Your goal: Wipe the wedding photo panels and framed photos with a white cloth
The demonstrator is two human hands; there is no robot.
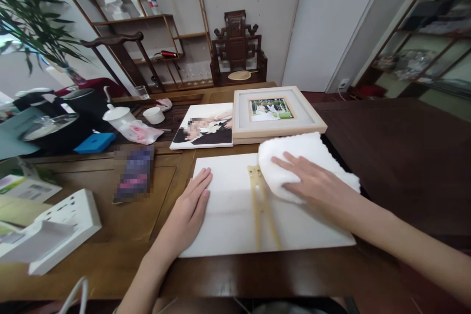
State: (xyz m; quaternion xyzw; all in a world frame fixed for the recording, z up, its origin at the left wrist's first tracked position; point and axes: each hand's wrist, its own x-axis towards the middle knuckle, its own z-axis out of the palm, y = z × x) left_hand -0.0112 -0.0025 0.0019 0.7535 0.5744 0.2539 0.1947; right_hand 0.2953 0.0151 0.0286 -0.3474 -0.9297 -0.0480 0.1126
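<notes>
Now the left hand lies flat on a board — right hand atop a cloth, both grips spread apart.

Wht board: upper R cnr out of sight under cloth

My left hand lies flat over the left edge of the white board, closing that side; between its fingers and the tan two-legged piece, the board is bare enough for a hand to slide through. Beyond that piece, the bunched white cloth under my right hand covers the far right corner. Straight ahead, the raised wooden frame and the photo panel block me. Leftward, the counter is open until the blurred dark item.
</notes>
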